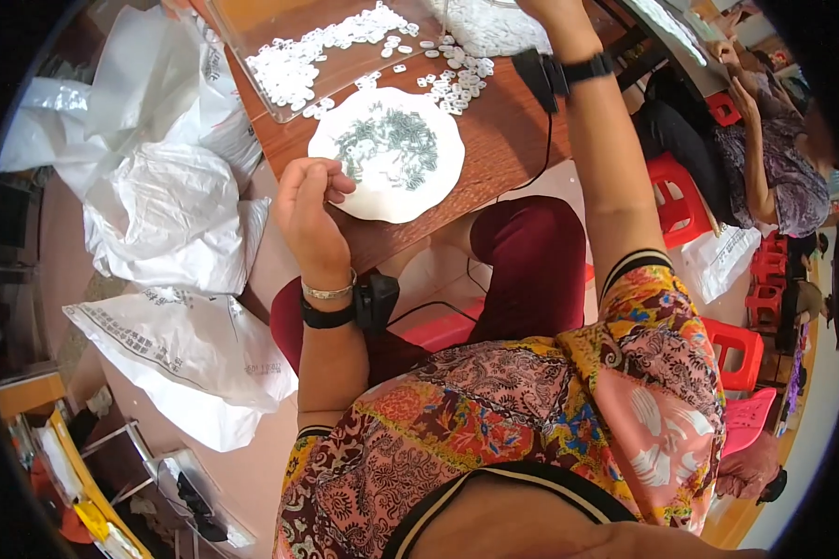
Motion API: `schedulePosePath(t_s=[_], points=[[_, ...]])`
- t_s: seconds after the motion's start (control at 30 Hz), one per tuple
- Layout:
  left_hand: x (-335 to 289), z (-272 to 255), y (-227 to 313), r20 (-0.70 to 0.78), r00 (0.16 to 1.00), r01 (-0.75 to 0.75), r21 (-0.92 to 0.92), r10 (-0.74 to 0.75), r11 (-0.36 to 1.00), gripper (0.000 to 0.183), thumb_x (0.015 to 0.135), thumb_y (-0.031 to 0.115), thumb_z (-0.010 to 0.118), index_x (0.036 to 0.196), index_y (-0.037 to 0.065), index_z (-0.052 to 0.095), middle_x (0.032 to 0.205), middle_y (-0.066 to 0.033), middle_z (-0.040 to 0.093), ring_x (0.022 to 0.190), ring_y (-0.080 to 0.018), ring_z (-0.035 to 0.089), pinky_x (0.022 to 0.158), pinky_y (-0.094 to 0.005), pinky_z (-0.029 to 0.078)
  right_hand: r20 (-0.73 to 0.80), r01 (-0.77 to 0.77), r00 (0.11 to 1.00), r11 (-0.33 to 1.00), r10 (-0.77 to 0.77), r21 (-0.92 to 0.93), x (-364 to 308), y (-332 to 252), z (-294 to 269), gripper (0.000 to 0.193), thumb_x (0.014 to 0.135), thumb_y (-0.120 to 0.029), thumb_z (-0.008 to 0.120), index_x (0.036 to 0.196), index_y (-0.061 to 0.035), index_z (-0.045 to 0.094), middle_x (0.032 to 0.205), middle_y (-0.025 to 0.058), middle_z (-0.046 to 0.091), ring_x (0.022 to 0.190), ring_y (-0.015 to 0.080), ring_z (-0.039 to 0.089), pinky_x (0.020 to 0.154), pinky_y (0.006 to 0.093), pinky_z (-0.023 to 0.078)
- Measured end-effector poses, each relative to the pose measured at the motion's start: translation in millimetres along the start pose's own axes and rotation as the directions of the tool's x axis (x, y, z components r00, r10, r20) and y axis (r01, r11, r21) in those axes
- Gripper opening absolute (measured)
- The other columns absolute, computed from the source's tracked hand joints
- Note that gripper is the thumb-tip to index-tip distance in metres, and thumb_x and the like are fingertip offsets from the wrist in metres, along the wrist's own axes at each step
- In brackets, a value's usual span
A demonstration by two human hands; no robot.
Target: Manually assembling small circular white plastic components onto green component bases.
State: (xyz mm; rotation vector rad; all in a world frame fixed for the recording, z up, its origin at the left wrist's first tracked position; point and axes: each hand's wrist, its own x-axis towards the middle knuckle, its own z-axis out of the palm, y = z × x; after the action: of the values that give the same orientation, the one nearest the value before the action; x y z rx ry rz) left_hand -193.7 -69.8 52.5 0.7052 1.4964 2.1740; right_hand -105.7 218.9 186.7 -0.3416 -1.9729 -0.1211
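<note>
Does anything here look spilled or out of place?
Possibly: a cluster of small white pieces lies loose on the wood-grain table, outside the clear tray where many similar ones lie. It looks a bit like a spill, though they may have been put there deliberately.

Smooth plate point(379, 204); wood-grained tabletop point(502, 130); crinkled sack point(163, 210)

The shirt point(475, 419) is a patchwork of pink, yellow, maroon and blue florals and paisleys. Its black collar point(419, 508) and short-sleeve cuffs point(636, 264) carry cream stripes. The trousers point(536, 270) are maroon. The left wrist point(325, 272) wears a silvery bracelet point(329, 291); both wrists have black straps point(329, 319) with cabled black boxes point(377, 301).
</note>
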Motion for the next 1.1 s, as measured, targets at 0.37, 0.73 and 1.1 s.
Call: schedulePosePath(t_s=[0.37,0.73,1.1], points=[[-1.0,-3.2,0.2,0.029,0.999,0.017,0.019,-0.018,1.000,0.021,0.088,0.017,0.049,0.080,0.001,0.059,0.068,-0.0037,0.058,0.064,-0.0090,0.050,0.060,-0.0226,0.036,0.782,-0.155,0.611,0.987,0.126,-0.039,-92.2,8.3,62.5,0.023,0.077,-0.024,0.069,0.091,-0.0060,0.070,0.081,0.0116,0.069,0.072,0.0244,0.065,0.069,0.0348,0.049],[-0.7,-1.8,-2.4,0.051,0.999,0.017,0.022,-0.018,1.000,0.022,0.088,0.018,0.050,0.081,0.001,0.061,0.069,-0.0030,0.059,0.064,-0.0084,0.051,0.061,-0.0222,0.037,0.831,-0.149,0.525,0.981,0.182,-0.120,-111.7,5.3,97.6,0.020,0.074,-0.025,0.070,0.090,-0.0129,0.071,0.085,0.0100,0.069,0.083,0.0275,0.066,0.076,0.0384,0.050],[0.1,-1.2,-2.7,0.066,0.998,0.005,-0.001,-0.005,1.000,0.021,0.088,0.016,0.049,0.080,0.000,0.061,0.068,-0.0024,0.059,0.064,-0.0078,0.051,0.060,-0.0212,0.037,0.849,-0.183,0.501,0.979,0.169,-0.088,-111.6,12.2,102.0,0.020,0.071,-0.022,0.074,0.081,-0.0060,0.068,0.076,0.0120,0.067,0.072,0.0264,0.064,0.068,0.0367,0.049]])
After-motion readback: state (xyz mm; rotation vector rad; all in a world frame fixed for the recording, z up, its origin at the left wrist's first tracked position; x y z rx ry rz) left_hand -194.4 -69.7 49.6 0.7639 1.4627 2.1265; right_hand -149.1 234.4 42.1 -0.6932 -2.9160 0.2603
